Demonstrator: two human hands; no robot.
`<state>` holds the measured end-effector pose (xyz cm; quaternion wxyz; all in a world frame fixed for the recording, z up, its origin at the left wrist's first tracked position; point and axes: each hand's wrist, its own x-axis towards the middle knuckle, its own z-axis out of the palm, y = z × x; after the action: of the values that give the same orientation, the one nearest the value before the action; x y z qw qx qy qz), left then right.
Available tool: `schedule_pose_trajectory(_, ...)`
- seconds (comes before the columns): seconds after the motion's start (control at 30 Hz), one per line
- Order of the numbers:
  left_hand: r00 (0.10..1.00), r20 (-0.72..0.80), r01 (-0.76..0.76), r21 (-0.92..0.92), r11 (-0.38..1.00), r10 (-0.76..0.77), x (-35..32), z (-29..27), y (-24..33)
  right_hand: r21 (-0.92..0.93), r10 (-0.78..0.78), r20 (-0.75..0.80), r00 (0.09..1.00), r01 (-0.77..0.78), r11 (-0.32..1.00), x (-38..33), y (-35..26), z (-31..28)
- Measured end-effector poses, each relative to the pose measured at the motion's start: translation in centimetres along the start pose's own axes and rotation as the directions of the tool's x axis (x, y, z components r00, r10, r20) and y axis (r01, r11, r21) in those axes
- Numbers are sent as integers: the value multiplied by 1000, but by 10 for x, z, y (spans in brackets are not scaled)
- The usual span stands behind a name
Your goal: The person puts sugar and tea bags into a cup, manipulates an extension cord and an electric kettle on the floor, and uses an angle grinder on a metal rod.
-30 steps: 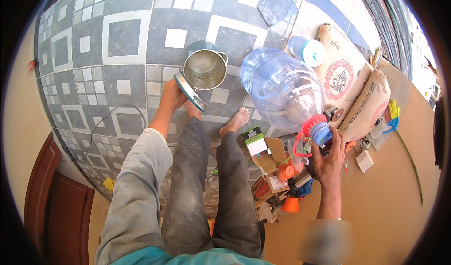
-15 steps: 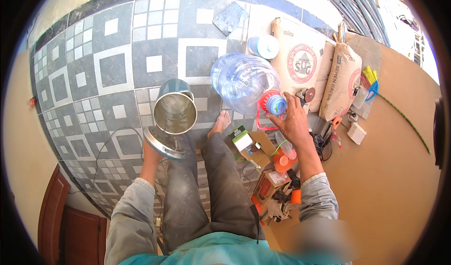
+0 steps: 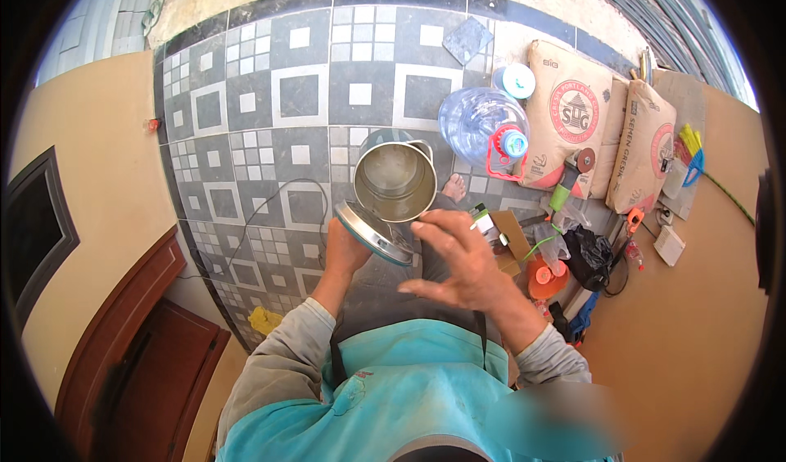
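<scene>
A lidded metal mug [image 3: 395, 181] is in front of my body, with its wide mouth facing up toward me and its pale metal inside showing. Its round lid [image 3: 374, 234] hangs open on the near side of the rim. My left hand [image 3: 347, 247] is closed at the lid side of the mug; the lid hides most of its fingers. With fingers apart and nothing in them, my right hand [image 3: 463, 257] hovers just right of the lid, fingertips near the mug's rim. A large clear water jug [image 3: 472, 126] with a blue cap and red handle stands on the floor beyond.
Cement sacks [image 3: 571, 110] lean at the right with an angle grinder [image 3: 565, 188] by them. An open cardboard box [image 3: 512, 239], a black plastic bag [image 3: 589, 257] and an orange container [image 3: 546, 280] crowd the right side. A cable [image 3: 246, 234] crosses the tiled floor at left.
My right hand has let go of the water jug's cap and come left and nearer, beside the mug. The mug and lid appear closer to my body. The view has shifted left.
</scene>
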<state>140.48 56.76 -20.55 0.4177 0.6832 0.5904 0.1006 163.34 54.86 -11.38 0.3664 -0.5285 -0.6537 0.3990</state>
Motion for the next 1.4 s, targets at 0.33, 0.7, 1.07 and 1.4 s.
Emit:
schedule_pose_trajectory(0.33,998,-3,60,-63,996,-60,-49,-36,139,-60,105,-432,896,-145,988,-26,-48,-43)
schedule_pose_trajectory(0.7,990,55,-127,-14,992,128,-79,-47,206,-112,50,-548,835,-133,985,-78,-67,-82)
schedule_pose_trajectory(1.07,889,371,-289,0,957,269,-40,-93,198,-18,187,-775,604,-316,949,-77,-106,-38)
schedule_pose_trajectory(1.4,578,748,-606,127,786,325,-8,-148,156,298,351,-934,70,-391,871,-84,-137,85)
